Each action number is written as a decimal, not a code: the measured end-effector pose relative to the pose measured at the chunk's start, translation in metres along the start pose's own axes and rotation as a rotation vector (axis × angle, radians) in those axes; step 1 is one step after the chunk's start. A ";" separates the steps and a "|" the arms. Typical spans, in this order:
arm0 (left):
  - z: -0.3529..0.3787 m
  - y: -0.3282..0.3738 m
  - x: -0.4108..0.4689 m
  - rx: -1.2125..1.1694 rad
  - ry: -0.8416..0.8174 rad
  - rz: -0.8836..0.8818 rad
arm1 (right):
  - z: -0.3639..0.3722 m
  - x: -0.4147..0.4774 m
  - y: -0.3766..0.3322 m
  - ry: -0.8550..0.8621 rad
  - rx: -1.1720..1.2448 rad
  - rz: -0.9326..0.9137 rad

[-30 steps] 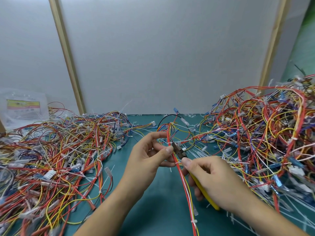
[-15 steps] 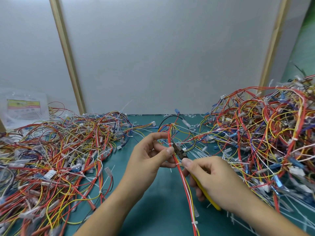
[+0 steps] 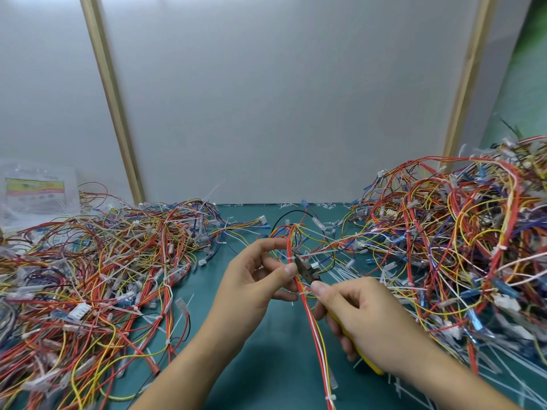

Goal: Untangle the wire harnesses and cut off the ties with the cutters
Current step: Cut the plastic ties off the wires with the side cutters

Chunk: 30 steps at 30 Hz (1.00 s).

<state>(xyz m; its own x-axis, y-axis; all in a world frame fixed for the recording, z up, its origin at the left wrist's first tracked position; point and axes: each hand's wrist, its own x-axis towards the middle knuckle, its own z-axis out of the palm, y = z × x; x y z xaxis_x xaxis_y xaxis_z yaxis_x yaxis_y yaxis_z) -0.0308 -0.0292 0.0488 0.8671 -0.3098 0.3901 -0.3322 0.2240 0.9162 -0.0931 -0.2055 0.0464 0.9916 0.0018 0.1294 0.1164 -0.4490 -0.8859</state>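
Note:
A wire harness (image 3: 314, 329) of red, white and yellow wires runs from the table's middle down toward me. My left hand (image 3: 254, 288) pinches it between thumb and fingers just below a white tie (image 3: 290, 258). My right hand (image 3: 367, 321) grips the yellow-handled cutters (image 3: 307, 272). Their dark jaws sit against the harness at the white tie. Most of the yellow handle is hidden under my right palm. Another white tie (image 3: 331, 398) wraps the harness near the bottom edge.
A large tangle of harnesses (image 3: 88, 279) covers the left of the green mat (image 3: 266, 365), and a taller heap (image 3: 461, 247) fills the right. Cut white ties lie scattered at the right front. A plastic bag (image 3: 35, 193) stands at far left. A grey panel closes the back.
Both hands have stayed almost still. The cutters' jaws have shifted slightly up along the harness to the tie.

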 end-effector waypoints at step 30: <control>-0.004 -0.002 0.005 0.028 0.185 -0.091 | -0.003 0.001 -0.006 0.225 0.206 -0.132</control>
<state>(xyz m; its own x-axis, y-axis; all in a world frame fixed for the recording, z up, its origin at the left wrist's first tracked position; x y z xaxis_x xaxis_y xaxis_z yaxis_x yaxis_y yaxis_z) -0.0242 -0.0280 0.0482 0.9467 -0.1518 0.2842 -0.2570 0.1764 0.9502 -0.0926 -0.2057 0.0529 0.9324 -0.1600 0.3240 0.2750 -0.2674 -0.9235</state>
